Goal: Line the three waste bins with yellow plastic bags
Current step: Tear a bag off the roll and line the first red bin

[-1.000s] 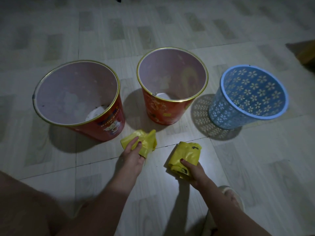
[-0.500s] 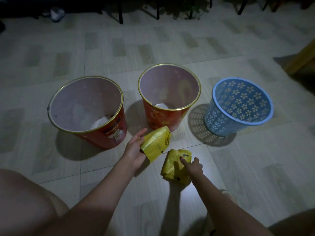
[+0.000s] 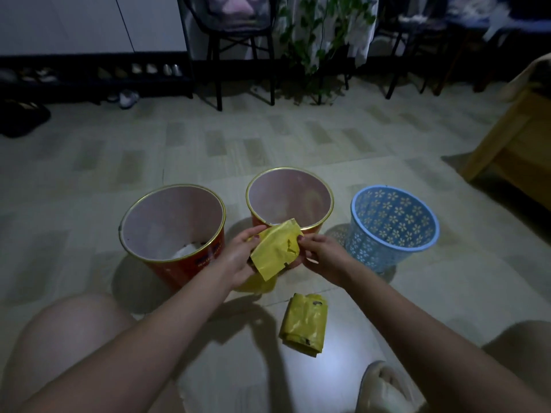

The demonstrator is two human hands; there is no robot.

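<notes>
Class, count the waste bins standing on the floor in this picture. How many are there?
3. A large red bin on the left, a smaller red bin in the middle, a blue lattice bin on the right. None seems hidden.

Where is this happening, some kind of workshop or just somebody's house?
Most likely a home, probably a living area or entry. A low shoe rack holding pairs of shoes lines the far wall, a leafy houseplant stands beside dark chairs, and the tiled floor holds ordinary household waste bins.
</notes>
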